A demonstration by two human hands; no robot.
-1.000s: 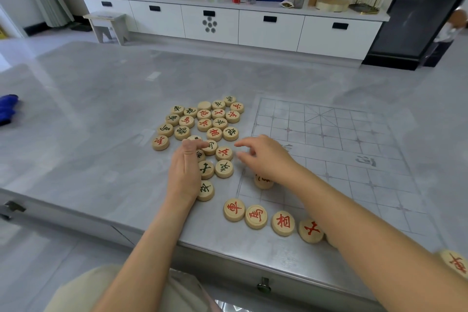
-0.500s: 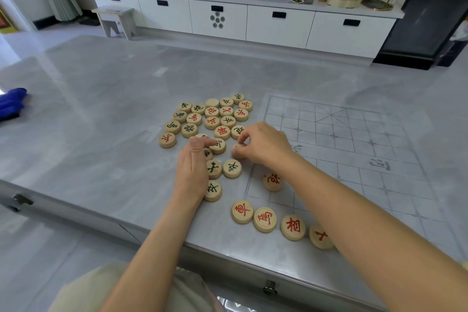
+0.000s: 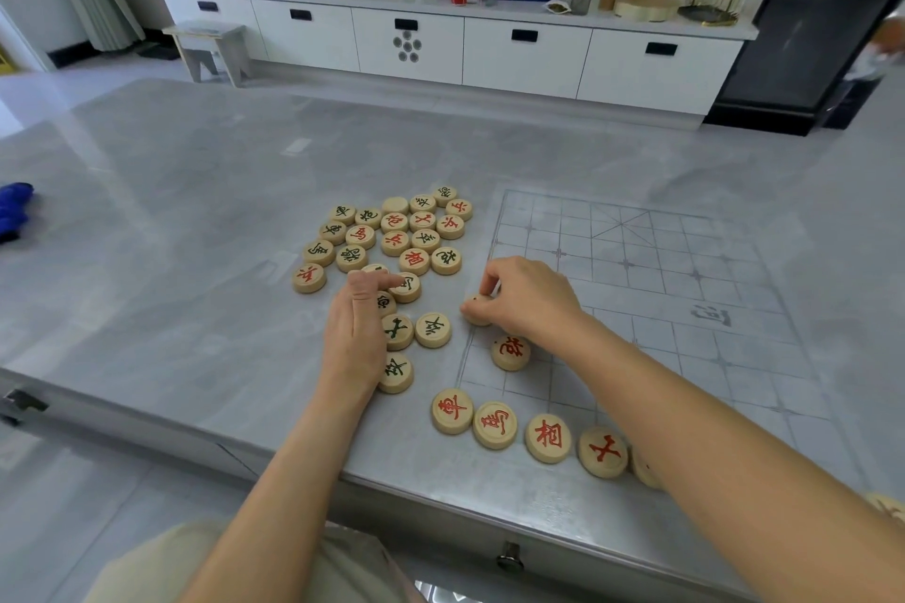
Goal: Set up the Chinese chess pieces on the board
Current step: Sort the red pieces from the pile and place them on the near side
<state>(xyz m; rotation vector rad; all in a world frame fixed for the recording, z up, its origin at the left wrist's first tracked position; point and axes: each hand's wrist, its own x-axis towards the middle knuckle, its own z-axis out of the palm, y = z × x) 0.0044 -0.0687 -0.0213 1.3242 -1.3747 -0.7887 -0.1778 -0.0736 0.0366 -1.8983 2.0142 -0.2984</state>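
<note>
The pieces were small, stiff wooden discs, light and smooth-faced, so I judged a pinch across the rim the surest hold. The right hand [image 3: 526,296] had one piece [image 3: 476,311] pinched that way between thumb and curled fingers, at the left edge of the board [image 3: 661,289], just beyond the red piece [image 3: 510,352] already on the grid. The left hand [image 3: 355,328] lay loose on the near side of the pile [image 3: 394,235], forefinger stretched onto a disc, gripping nothing. A row [image 3: 494,424] of red pieces lay near the tabletop's [image 3: 171,211] front edge. Half a second earlier the right hand was pinching at the pile's edge; it had since drawn the piece toward the board. The left hand had hardly moved.
</note>
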